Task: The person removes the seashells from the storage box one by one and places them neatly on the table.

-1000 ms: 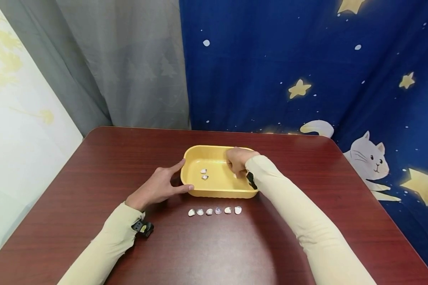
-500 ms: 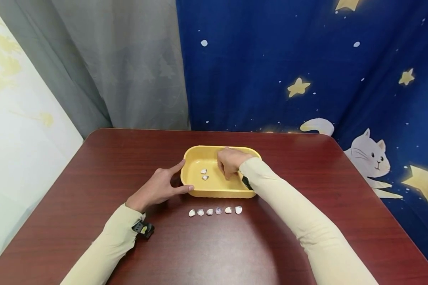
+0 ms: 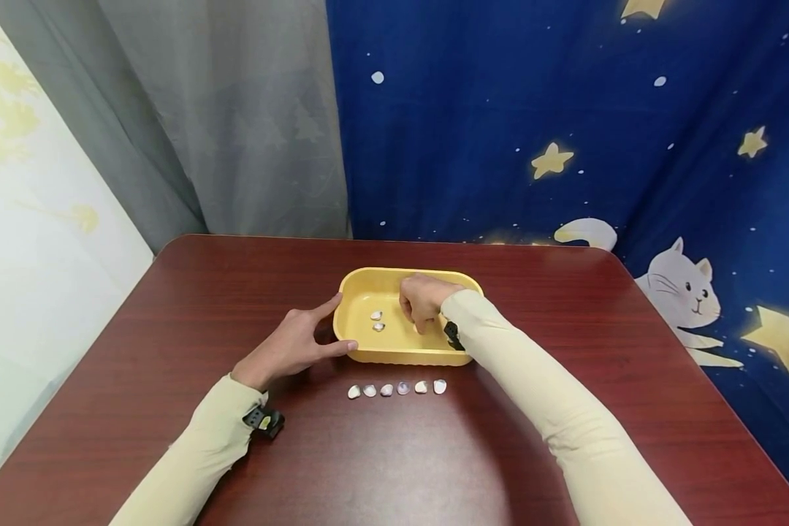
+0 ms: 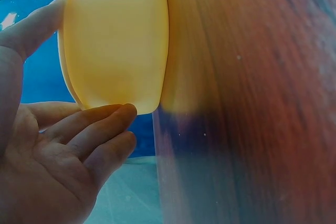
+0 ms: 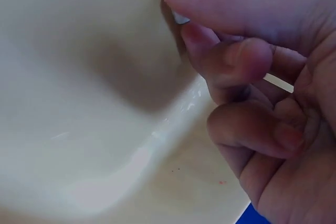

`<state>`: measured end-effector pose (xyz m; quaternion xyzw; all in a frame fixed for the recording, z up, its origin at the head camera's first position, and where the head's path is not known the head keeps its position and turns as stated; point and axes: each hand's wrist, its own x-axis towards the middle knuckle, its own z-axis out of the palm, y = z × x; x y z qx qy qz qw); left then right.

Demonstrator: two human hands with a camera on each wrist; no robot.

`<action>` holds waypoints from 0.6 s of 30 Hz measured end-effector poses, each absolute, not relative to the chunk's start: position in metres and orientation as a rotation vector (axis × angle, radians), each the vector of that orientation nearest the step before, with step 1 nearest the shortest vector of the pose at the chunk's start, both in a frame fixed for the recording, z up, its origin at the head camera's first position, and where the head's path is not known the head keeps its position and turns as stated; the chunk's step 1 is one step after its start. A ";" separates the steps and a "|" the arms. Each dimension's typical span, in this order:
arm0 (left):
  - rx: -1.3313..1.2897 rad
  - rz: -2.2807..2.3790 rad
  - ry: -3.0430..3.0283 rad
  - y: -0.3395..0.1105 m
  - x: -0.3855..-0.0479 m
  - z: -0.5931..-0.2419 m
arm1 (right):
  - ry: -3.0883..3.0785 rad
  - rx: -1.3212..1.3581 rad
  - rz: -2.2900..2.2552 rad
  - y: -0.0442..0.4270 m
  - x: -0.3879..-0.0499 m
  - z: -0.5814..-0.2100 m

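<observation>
My left hand holds the left end of a yellow plastic tray, its thumb along the near wall and a finger at the far corner. The left wrist view shows fingertips against the tray's outer wall. Inside the tray, my right hand reaches down near the middle. Thumb and forefinger pinch a small seashell, mostly hidden by the fingertips; the other fingers curl. Two small white shells lie on the tray's floor, left of that hand.
Several small shells form a row on the dark red wooden table, in front of the tray. Behind the table hang a grey curtain and a blue curtain with stars and a cat.
My right hand has shifted left inside the tray, from near its right end toward the middle, then stayed nearly still. The left hand, tray and shell row stay put.
</observation>
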<state>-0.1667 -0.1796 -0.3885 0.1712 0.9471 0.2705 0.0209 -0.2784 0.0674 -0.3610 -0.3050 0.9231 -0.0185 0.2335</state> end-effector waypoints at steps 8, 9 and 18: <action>0.523 0.833 2.939 -0.180 -0.167 -0.389 | 2.569 -0.717 -0.050 0.069 -0.278 -0.359; 0.521 0.833 2.940 -0.181 -0.167 -0.389 | 2.573 -0.702 -0.045 0.068 -0.278 -0.359; 0.522 0.825 2.920 -0.180 -0.167 -0.387 | 2.593 -0.766 0.004 0.064 -0.275 -0.358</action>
